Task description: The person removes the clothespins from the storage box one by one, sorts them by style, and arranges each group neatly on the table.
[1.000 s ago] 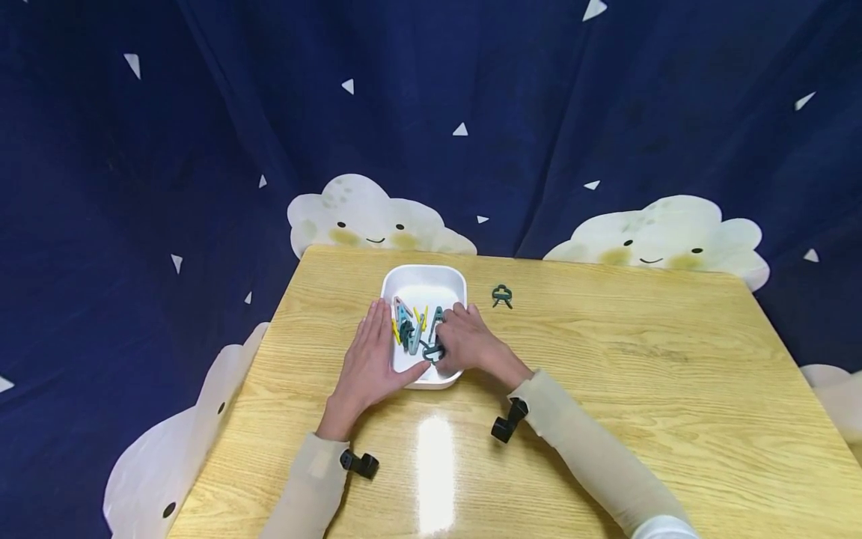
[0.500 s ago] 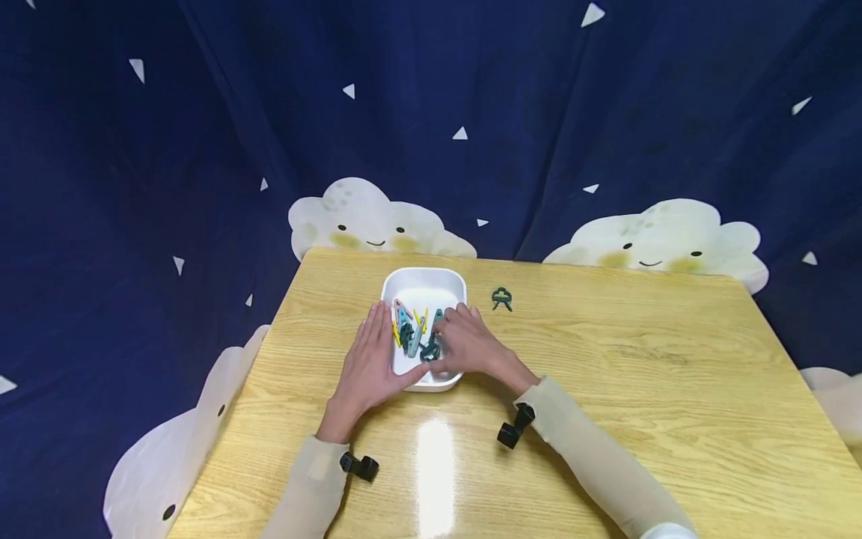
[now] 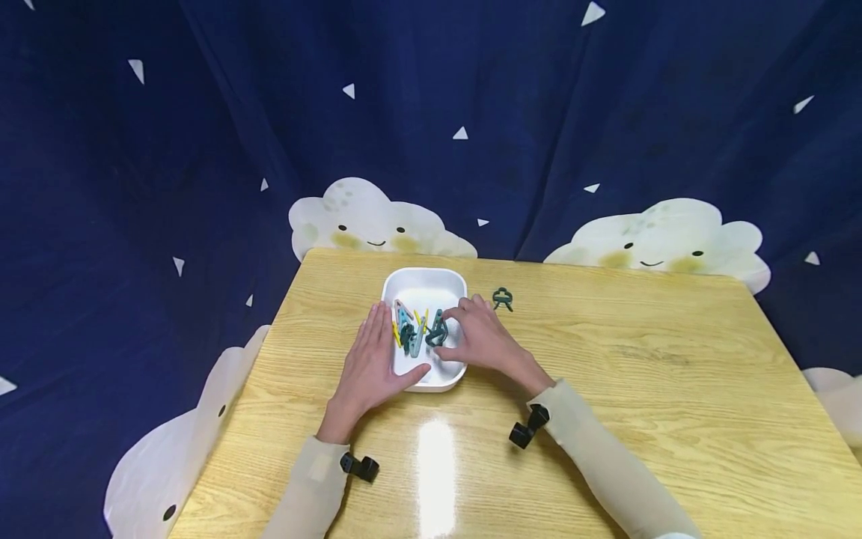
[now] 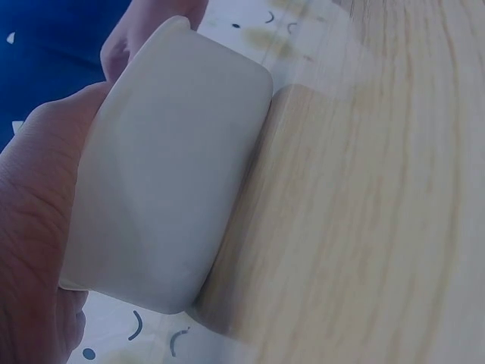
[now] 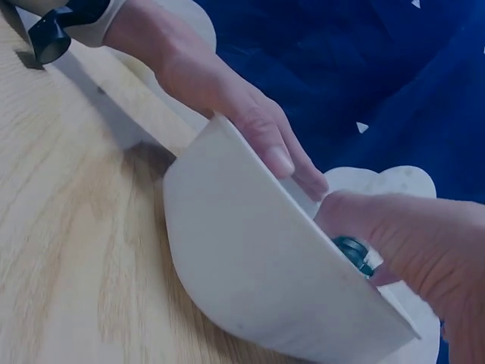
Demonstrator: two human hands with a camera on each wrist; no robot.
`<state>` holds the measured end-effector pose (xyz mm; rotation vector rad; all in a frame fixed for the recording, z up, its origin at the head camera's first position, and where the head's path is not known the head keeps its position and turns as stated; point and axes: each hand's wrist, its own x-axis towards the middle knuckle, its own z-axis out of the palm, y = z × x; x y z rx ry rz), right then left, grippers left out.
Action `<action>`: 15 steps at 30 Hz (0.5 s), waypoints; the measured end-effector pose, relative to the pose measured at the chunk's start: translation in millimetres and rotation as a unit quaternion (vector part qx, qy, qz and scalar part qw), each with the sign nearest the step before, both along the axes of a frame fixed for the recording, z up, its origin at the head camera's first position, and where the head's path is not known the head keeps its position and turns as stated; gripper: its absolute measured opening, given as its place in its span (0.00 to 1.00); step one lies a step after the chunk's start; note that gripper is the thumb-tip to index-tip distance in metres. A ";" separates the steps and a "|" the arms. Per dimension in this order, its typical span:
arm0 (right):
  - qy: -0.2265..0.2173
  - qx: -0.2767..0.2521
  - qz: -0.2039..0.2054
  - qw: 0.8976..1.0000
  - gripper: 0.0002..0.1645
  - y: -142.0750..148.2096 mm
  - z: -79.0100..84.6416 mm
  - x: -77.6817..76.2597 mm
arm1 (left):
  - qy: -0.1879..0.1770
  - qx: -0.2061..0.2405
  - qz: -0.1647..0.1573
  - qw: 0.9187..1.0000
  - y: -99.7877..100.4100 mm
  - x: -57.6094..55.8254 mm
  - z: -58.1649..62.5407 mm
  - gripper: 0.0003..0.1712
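A white tray on the table holds several clips and clothespins. My left hand lies along its left wall with straight fingers, thumb spread over the near edge; the left wrist view shows the palm against the white wall. My right hand reaches over the right rim. Its thumb and curved fingers close around a dark green clip in the tray; the exact finger contact is partly hidden. A light blue-grey clothespin lies left of it. In the right wrist view, the green clip shows between the fingers above the rim.
Another dark green clip sits on the wooden table, right of the tray. Yellow clothespins and a pink one lie at the tray's left side. A dark blue curtain with clouds hangs behind the table.
My right hand has shifted slightly right and its thumb and fingers have spread. The dark green clip in the tray has turned and moved away from the near edge. My left hand stays put.
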<state>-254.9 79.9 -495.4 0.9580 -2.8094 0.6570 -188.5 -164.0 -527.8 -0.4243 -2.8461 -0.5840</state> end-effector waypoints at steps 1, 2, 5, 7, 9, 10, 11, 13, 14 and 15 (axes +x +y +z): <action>0.003 -0.015 -0.003 1.000 0.39 2.5 -0.5 -0.5 | 0.000 0.000 0.000 1.000 0.1 -0.1 0.1 0.75; 0.006 -0.029 -0.005 1.000 0.39 4.9 -1.2 -1.1 | 0.000 0.001 0.001 1.000 0.3 -0.1 0.2 0.75; 0.017 -0.062 -0.009 0.998 0.39 12.2 -3.1 -1.7 | -0.001 0.003 0.002 1.000 1.0 -0.4 0.4 0.75; 0.026 -0.076 -0.012 0.997 0.39 17.2 -5.1 -2.7 | -0.002 0.002 0.002 1.000 0.9 -0.5 0.3 0.76; 0.035 -0.089 -0.014 0.995 0.39 21.8 -7.5 -4.3 | -0.004 0.001 0.002 1.000 0.7 -0.5 0.4 0.76; 0.038 -0.097 -0.015 0.994 0.39 24.2 -8.8 -5.1 | -0.003 0.001 0.002 1.000 0.6 -0.6 0.4 0.76; 0.042 -0.101 -0.017 0.994 0.39 26.7 -10.4 -6.2 | -0.004 0.001 0.002 1.000 0.5 -0.5 0.4 0.76; 0.045 -0.112 -0.019 0.992 0.39 31.5 -13.3 -7.7 | -0.004 0.000 0.002 1.000 0.2 -0.2 0.5 0.76; 0.044 -0.116 -0.021 0.992 0.39 33.7 -14.4 -8.2 | -0.006 0.001 0.003 1.000 0.2 0.1 0.6 0.76; 0.042 -0.120 -0.021 0.992 0.39 35.9 -15.5 -8.6 | -0.007 0.002 0.003 1.000 0.1 0.3 0.7 0.75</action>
